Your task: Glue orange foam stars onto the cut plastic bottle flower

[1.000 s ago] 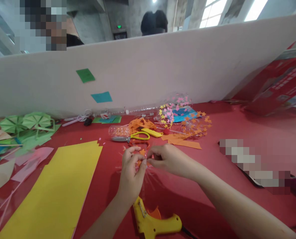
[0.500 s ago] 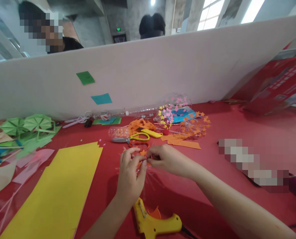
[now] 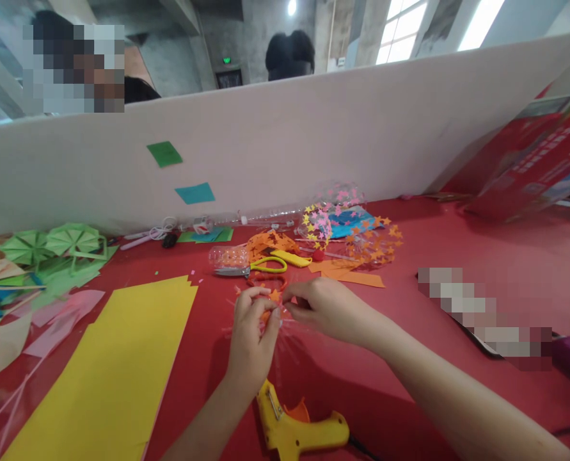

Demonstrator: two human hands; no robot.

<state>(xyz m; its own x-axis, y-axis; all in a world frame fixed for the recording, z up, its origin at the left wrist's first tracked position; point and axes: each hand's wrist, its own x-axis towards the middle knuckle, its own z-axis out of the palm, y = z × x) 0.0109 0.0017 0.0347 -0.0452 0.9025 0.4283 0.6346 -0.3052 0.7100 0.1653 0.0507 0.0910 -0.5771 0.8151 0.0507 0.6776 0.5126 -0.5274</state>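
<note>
My left hand point(image 3: 252, 336) is closed, thumb against fingers, on a clear plastic piece cut into thin strips point(image 3: 292, 342) that fan out around it. An orange paper star point(image 3: 275, 296) shows on the plastic between my hands. My right hand point(image 3: 327, 308) comes in from the right, its thumb and index finger pinched close to my left fingertips; anything between them is too small to make out. Just beyond lie red-handled scissors point(image 3: 268, 279) and scissors with yellow handles point(image 3: 270, 261). A yellow glue gun point(image 3: 308, 435) rests below my hands.
Yellow paper sheets point(image 3: 107, 358) cover the left of the red table point(image 3: 390, 378). Folded green paper point(image 3: 73, 238) lies farther left. Star-covered clear plastic point(image 3: 373, 240), a clear bottle piece point(image 3: 228, 256) and a yellow cutter point(image 3: 290, 258) lie ahead, before a white partition point(image 3: 265, 147).
My right fingertips have drawn slightly apart from my left fingertips. My left hand keeps its hold on the plastic. The view has shifted a little.
</note>
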